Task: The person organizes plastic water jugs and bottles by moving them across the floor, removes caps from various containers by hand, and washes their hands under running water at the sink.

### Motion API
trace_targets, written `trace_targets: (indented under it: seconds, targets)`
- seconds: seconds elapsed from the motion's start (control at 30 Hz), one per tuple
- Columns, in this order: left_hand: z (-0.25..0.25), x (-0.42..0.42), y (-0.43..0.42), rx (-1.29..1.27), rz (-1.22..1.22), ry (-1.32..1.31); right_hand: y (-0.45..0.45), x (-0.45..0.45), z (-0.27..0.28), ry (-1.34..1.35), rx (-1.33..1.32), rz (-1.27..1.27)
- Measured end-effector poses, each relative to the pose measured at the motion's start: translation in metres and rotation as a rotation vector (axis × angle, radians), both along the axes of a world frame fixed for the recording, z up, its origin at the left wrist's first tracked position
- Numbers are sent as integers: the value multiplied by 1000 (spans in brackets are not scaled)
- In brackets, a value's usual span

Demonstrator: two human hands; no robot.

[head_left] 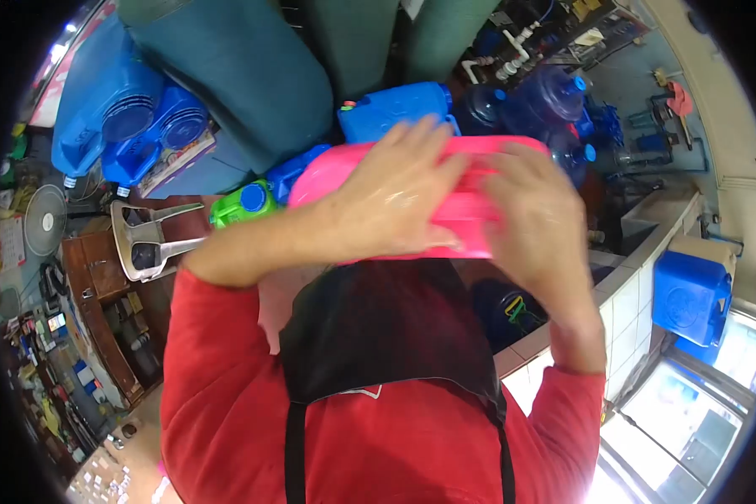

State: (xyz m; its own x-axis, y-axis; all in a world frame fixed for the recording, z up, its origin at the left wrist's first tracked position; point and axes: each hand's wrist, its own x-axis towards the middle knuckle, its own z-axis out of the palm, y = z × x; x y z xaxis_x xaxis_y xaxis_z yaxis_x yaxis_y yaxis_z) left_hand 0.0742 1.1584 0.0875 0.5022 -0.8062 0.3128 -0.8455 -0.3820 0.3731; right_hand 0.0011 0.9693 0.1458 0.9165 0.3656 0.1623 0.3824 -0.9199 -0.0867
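Observation:
A bright pink plastic container (336, 161) is in front of my chest, above the black apron (386, 328). My left hand (403, 193) lies across its near face, wet and slightly blurred, with the fingers spread and the thumb pointing right. On the container's right part is my right hand (533, 206), its fingers bent over the pink surface and smeared by motion. Whether those fingers grip anything is hidden by the blur.
Behind the container are a blue jug (395, 112) and large clear water bottles (550, 97). A green container (242, 205) and a stool (147, 239) are at left. Tall teal cylinders (235, 76) rise behind. A tiled ledge (626, 302) runs along the right.

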Motion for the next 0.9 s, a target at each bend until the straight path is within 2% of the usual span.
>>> trace_targets:
  seconds: [0.07,0.13,0.2,0.23,0.3,0.33,0.4,0.47,0.5,0.53,0.57,0.6,0.63,0.7,0.77,0.83,0.87,0.9]
  targets:
    - [-30,-11,44,45,215,123,51,29,-39,104,31,102]
    - [-60,-19,95,59,419,150,98,54,-74,71,122,279]
    - [-87,-25,145,1,628,229,151,67,-116,-142,267,339]
    - [-95,-28,166,-67,752,311,166,69,-111,-103,323,403]
    - [-131,-22,219,-30,990,451,191,68,-114,-8,396,503]
    - [-155,-20,245,-118,1055,542,193,65,-122,-3,395,498]
    - [-211,-17,292,-207,1114,641,184,59,-141,263,459,478]
    - [-274,-16,330,-399,1224,746,162,50,-181,382,359,394]
    - [-310,-15,349,-398,1221,757,145,44,-200,440,330,356]
    - [-347,-12,367,-492,1257,901,128,37,-217,541,344,292]
    - [-370,-15,377,-585,1300,1046,114,31,-226,648,359,235]
    - [-384,-15,378,-586,1349,1073,106,26,-212,706,310,153]
    - [-391,-11,374,-590,1407,1091,96,14,-233,716,284,88]
    - [-305,1,318,-537,1402,1114,98,11,-229,698,329,130]
    - [-264,14,285,-722,1301,1249,112,20,-217,643,364,175]
    - [-257,27,270,-969,1211,1395,134,37,-203,629,375,254]
    - [-244,28,256,-972,1216,1386,146,45,-195,600,380,310]
    - [-227,29,239,-1087,1195,1354,159,54,-185,590,381,314]
